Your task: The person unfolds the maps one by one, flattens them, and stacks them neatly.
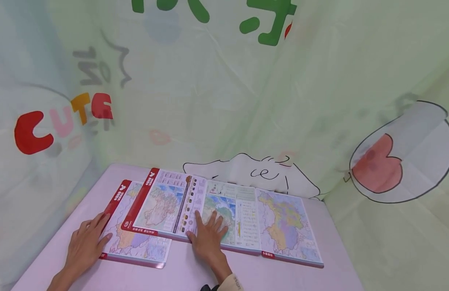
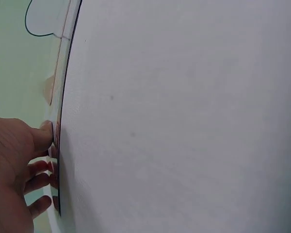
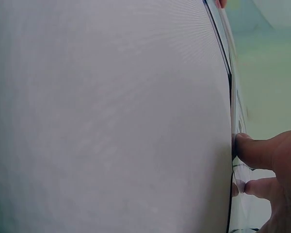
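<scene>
On the table lie printed maps with red borders. My left hand (image 1: 83,247) rests on the left border of the lower map (image 1: 151,248), its fingers on the red strip and its thumb on the printed face. A second map (image 1: 166,202), spread in panels, overlaps the lower one's right side. My right hand (image 1: 208,239) lies with spread fingers on its middle panel (image 1: 248,218), near the front edge; the palm covers part of the print. Farther right is a panel with a coloured map (image 1: 288,222). Both wrist views show fingertips touching a thin, glossy surface seen edge-on.
The pale pink table (image 1: 282,277) stands against hanging light-green cloth (image 1: 224,101) printed with letters and cartoon shapes. Cloth also closes off the left and right sides. A cuff (image 1: 231,283) shows at the right wrist.
</scene>
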Demonstrator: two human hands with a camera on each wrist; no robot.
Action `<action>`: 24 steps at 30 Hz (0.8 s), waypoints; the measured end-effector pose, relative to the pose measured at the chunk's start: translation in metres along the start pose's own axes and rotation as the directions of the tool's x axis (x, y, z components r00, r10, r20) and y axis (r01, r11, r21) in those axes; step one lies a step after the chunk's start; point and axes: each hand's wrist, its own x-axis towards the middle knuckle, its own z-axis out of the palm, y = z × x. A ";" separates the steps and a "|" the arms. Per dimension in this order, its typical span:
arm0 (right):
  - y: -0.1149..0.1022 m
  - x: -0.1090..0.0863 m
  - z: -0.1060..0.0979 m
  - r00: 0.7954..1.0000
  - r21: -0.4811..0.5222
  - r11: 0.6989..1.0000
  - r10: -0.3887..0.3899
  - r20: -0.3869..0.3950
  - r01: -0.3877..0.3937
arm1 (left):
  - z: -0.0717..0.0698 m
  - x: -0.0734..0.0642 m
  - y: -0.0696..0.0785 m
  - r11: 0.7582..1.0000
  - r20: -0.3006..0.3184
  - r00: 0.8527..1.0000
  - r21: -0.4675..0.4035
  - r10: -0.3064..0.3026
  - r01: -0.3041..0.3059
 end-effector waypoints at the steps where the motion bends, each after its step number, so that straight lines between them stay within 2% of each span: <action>1: 0.000 0.000 -0.001 1.000 -0.006 1.000 0.004 0.004 -0.004 | -0.002 -0.004 0.000 1.000 0.010 1.000 0.006 -0.006 0.006; 7: -0.006 -0.002 -0.009 1.000 0.024 0.999 0.021 0.010 -0.021 | -0.013 -0.018 0.003 0.997 0.100 0.992 0.023 -0.078 0.076; 11: -0.005 0.000 -0.006 0.999 0.025 0.999 0.033 0.008 -0.033 | -0.014 -0.022 0.003 0.996 0.105 0.990 0.022 -0.093 0.091; 14: -0.006 -0.002 -0.005 0.998 0.043 0.998 0.041 -0.049 -0.039 | -0.012 -0.023 0.001 0.995 0.106 0.989 0.008 -0.104 0.104; 17: -0.014 -0.008 -0.013 0.982 0.155 0.987 0.074 -0.171 -0.047 | -0.012 -0.022 0.000 0.989 0.117 0.983 -0.029 -0.142 0.146; 19: -0.021 -0.015 -0.021 0.965 0.257 0.965 0.107 -0.238 -0.043 | -0.016 -0.017 0.001 0.981 0.131 0.975 -0.060 -0.177 0.186; 21: -0.029 -0.023 -0.031 0.959 0.389 0.921 0.141 -0.247 -0.035 | -0.022 -0.011 0.003 0.971 0.149 0.966 -0.084 -0.209 0.223; 22: -0.032 -0.026 -0.035 0.961 0.446 0.894 0.159 -0.226 -0.043 | -0.026 -0.007 0.004 0.966 0.159 0.961 -0.094 -0.224 0.241; 24: -0.038 -0.033 -0.039 0.975 0.571 0.817 0.186 -0.126 -0.082 | -0.034 0.001 0.007 0.957 0.185 0.951 -0.109 -0.247 0.269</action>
